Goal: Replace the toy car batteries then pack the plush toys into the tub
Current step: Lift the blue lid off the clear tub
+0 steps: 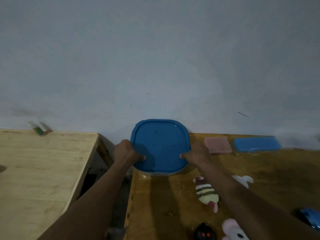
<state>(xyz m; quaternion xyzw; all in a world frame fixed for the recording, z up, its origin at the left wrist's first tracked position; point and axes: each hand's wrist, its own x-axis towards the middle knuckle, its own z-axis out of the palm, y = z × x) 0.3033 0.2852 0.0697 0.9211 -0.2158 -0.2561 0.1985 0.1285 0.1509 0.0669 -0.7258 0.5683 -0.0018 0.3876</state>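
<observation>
On the varnished table [173, 205], centre frame, the tub [161, 144] stands lid on, left hand [127, 151] and right hand [197, 154] gripping opposite edges, thumbs pressed on top and fingers curled round the rim, probably to open it for the plush toys [207, 193] lying lower right, near the toy car [310, 220].

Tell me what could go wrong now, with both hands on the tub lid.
1. The tub sits at the left edge of the table, beside a gap. A jerk as the left hand and right hand work the lid could tip it off.
2. The striped plush and pink plush lie outside; sealing now would likely leave them unpacked.
</observation>
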